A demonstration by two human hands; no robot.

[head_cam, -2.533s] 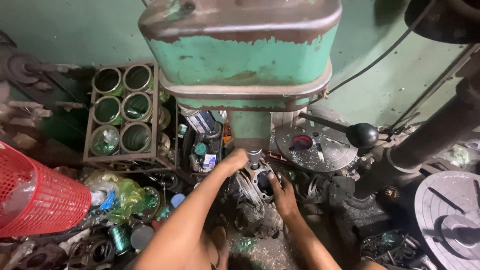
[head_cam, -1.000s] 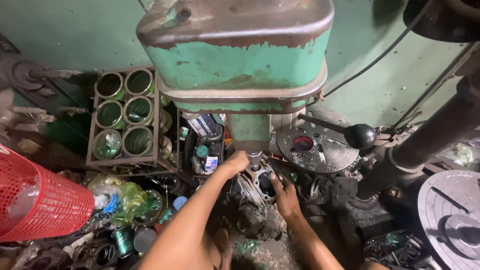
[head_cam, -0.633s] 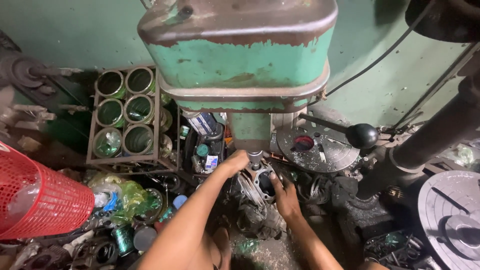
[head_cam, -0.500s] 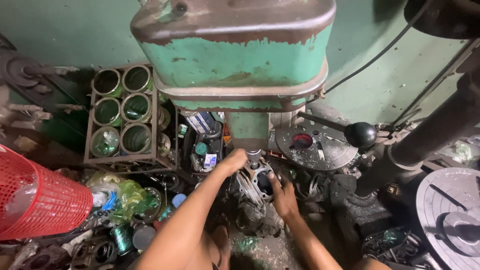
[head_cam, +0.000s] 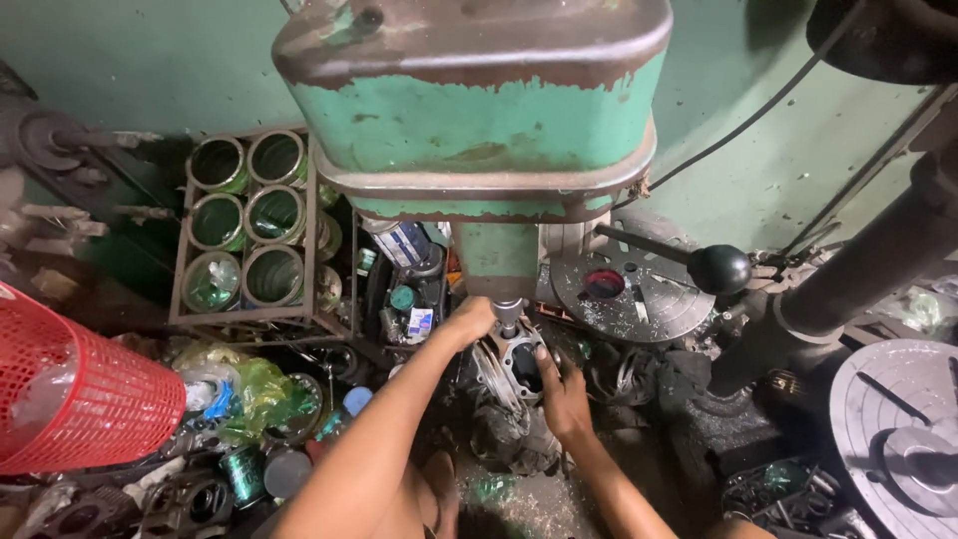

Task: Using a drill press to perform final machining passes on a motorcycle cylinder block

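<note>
Left hand grip closed on the finned, dull-grey metal cylinder under the drill spindle; right hand grip pressed flat against its right side. Above: chipped green, rust-edged drill head. Left: red mesh plastic basket.

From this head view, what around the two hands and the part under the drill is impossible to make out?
- Left hand: fingers hidden behind the drill spindle; grip unclear.
- Right hand: fingertips on the finned metal part; underside hidden.
- Drill tip: too small, hidden inside the part.
- Bench beneath: buried in dark clutter.
</note>
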